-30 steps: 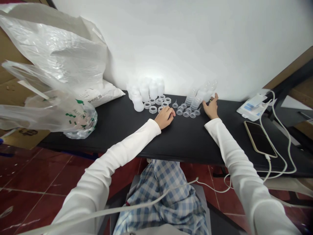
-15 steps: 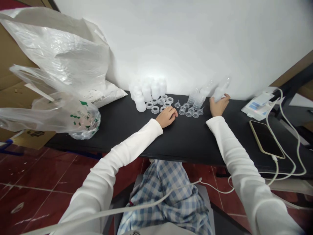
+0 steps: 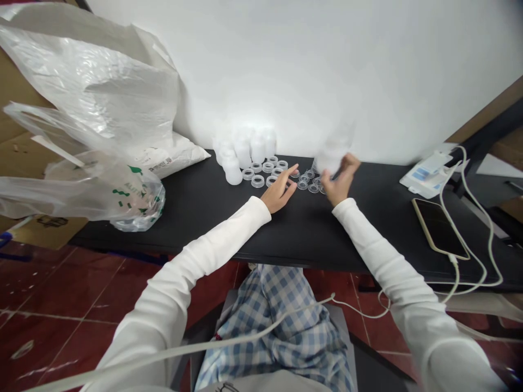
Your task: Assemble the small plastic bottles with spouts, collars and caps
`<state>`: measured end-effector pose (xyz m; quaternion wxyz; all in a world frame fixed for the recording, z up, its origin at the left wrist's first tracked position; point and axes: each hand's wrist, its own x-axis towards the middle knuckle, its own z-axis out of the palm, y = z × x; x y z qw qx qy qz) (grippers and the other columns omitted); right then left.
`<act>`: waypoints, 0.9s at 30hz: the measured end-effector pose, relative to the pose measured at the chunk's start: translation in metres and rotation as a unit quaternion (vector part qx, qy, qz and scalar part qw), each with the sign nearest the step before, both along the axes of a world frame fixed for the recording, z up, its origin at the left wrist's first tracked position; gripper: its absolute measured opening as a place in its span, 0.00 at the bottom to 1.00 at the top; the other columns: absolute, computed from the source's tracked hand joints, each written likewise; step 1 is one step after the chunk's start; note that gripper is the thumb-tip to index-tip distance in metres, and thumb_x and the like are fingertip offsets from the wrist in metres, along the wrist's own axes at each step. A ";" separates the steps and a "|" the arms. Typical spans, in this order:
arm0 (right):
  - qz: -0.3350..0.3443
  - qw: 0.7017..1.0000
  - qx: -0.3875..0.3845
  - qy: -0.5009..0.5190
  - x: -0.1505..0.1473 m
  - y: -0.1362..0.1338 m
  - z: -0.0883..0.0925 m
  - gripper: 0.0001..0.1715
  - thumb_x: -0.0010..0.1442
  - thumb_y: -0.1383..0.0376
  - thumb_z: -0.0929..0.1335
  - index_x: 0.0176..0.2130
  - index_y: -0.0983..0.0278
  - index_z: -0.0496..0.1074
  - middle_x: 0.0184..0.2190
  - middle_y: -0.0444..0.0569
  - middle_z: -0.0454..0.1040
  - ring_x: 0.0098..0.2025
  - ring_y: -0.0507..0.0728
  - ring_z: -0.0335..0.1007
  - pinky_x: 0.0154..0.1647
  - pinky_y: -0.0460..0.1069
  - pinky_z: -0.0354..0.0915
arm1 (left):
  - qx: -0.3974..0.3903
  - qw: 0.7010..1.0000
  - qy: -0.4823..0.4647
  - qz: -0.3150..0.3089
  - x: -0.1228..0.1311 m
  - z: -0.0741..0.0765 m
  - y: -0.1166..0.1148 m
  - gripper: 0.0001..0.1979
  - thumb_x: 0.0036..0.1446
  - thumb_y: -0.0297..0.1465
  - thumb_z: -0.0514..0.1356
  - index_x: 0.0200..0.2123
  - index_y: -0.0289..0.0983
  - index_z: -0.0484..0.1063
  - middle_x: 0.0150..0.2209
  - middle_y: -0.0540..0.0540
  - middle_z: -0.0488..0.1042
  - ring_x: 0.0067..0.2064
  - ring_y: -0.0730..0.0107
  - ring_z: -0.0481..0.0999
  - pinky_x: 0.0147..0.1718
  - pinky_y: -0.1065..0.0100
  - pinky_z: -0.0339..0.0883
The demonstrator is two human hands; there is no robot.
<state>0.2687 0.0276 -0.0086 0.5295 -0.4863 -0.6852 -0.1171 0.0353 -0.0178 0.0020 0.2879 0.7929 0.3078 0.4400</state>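
My right hand (image 3: 340, 179) is closed round a clear plastic bottle (image 3: 333, 149), lifted and motion-blurred above the black table (image 3: 204, 212). My left hand (image 3: 280, 190) rests on the table with its fingers stretched out toward several clear rings (image 3: 261, 173) and small clear nipples (image 3: 307, 182). Behind the rings stands a group of white bottles (image 3: 245, 149) against the wall. The clear bottles that stood at the wall by my right hand are hidden behind the blur.
A large plastic bag (image 3: 90, 109) and a smaller printed bag (image 3: 131, 198) fill the table's left end. A white sack (image 3: 171, 155) lies behind them. A phone (image 3: 439, 228) with a cable and a white device (image 3: 425, 174) lie at the right.
My right hand took a clear bottle from the stack at the wall and swung it left toward the middle. My left hand's fingers opened and stretched forward.
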 end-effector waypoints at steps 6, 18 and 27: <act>0.264 0.960 -0.076 -0.054 -0.046 -0.024 -0.004 0.33 0.66 0.46 0.65 0.61 0.62 0.59 0.54 0.60 0.70 0.53 0.65 0.73 0.54 0.62 0.73 | 0.005 0.997 -0.068 0.024 0.000 -0.005 0.006 0.36 0.67 0.55 0.45 0.67 0.37 0.53 0.63 0.32 0.66 0.63 0.53 0.71 0.61 0.52 0.66; 0.160 0.962 -0.105 0.195 -0.042 -0.025 0.007 0.36 0.68 0.37 0.46 0.42 0.56 0.65 0.26 0.44 0.65 0.28 0.56 0.66 0.36 0.53 0.68 | 0.197 0.950 0.091 0.224 -0.017 0.003 0.015 0.25 0.63 0.46 0.61 0.60 0.45 0.72 0.53 0.39 0.69 0.57 0.53 0.68 0.61 0.49 0.59; 0.131 0.977 -0.097 0.139 -0.034 -0.026 0.017 0.32 0.67 0.38 0.57 0.35 0.61 0.68 0.30 0.47 0.72 0.33 0.56 0.69 0.37 0.52 0.66 | 0.237 0.944 0.122 0.194 -0.019 0.006 0.011 0.24 0.62 0.48 0.61 0.58 0.48 0.75 0.53 0.40 0.72 0.55 0.53 0.68 0.59 0.51 0.58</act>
